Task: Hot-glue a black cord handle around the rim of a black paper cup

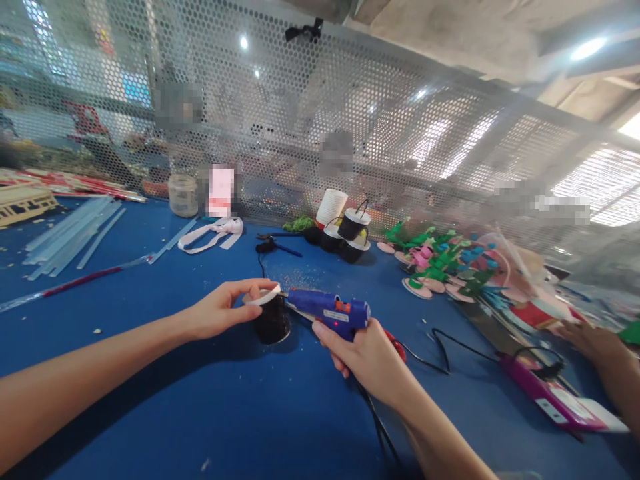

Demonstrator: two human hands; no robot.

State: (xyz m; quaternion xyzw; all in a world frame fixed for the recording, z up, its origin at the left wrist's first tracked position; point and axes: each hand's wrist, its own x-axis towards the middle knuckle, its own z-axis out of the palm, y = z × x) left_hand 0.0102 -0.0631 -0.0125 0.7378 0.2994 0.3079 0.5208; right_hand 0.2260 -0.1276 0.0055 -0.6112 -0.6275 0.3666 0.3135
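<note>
Pinching white-rimmed black cylindrical cup (271,325) in left hand (227,310) and gripping blue plastic glue gun (320,307) in right hand (367,357), beware possible finger burns from slipping metal nozzle (284,294).

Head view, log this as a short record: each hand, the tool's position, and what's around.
Left hand: grips the black cup at its white rim
Right hand: holds the blue glue gun
Nozzle: at the rim; contact unclear
Beyond: white cup stack, other black cups
Left side: pale translucent strips
Right side: purple power strip, another person's hand
Surface: blue tabletop
</note>
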